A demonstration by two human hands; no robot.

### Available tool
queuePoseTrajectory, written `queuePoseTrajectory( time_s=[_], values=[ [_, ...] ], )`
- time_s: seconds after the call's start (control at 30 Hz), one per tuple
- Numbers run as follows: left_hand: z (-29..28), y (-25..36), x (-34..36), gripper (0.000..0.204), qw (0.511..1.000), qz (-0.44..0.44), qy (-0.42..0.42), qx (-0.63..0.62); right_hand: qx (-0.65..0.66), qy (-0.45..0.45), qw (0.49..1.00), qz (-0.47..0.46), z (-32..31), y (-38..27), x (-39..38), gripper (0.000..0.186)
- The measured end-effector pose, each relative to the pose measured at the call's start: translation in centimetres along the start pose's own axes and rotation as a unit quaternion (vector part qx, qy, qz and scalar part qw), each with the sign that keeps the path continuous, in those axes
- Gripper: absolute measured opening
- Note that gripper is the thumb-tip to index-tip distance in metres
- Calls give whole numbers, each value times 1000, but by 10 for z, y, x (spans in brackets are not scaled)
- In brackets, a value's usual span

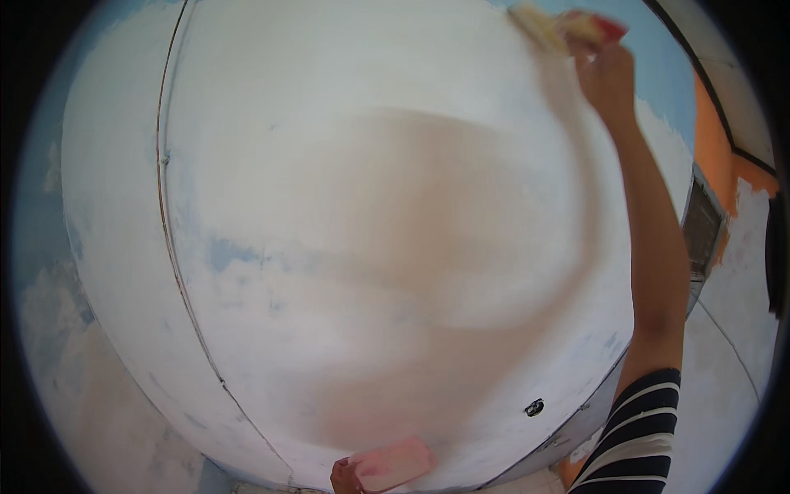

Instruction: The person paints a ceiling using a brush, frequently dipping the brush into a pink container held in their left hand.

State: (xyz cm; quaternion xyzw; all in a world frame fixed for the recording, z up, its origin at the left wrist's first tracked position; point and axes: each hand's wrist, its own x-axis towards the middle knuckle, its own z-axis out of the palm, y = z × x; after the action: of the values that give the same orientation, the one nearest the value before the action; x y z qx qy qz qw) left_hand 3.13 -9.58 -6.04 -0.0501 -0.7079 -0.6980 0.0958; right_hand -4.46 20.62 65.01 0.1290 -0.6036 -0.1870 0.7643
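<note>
My right hand (607, 82) is raised high at the upper right, its fingers closed around a wide paintbrush (539, 30). The brush looks pale yellow with a red part, and motion blurs it. Its bristle end is at the white-painted wall (329, 181), near where white meets light blue; whether it touches is hard to tell. At the bottom, my left hand (344, 476) grips one end of a shallow pink tray (399, 463). The tray is held low in front of the wall, and its contents cannot be made out. A striped sleeve (634, 436) covers my right upper arm.
A thin cable (167, 222) runs down the left part of the wall. A dark round fitting or hole (534, 407) sits low on the right. Beyond the right corner are an orange wall area (714, 132) and a grey framed opening (702, 226).
</note>
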Motion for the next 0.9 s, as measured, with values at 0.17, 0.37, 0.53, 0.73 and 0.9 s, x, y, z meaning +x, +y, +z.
queuePoseTrajectory(
  time_s=[0.17, 0.37, 0.53, 0.73, 0.9],
  values=[
    [3, 4, 3, 34, 971, -178, 34, -155, 371, -212, 867, -256, -30, -141, -138, 37],
    [-2, -12, 3, 30, 999, -44, 11, -20, 518, -283, 806, -44, -55, -172, -143, 16],
    [-8, 0, -1, 31, 1000, 10, 5, 23, 378, 16, 921, 91, 9, -46, -26, 16],
    [-13, -25, 1, 28, 992, 109, 30, 60, 118, 32, 992, -23, -4, -44, -29, 23],
    [-26, 15, 6, 30, 986, -146, 3, -84, 418, -158, 885, -130, -48, -170, -112, 13]
  ],
)
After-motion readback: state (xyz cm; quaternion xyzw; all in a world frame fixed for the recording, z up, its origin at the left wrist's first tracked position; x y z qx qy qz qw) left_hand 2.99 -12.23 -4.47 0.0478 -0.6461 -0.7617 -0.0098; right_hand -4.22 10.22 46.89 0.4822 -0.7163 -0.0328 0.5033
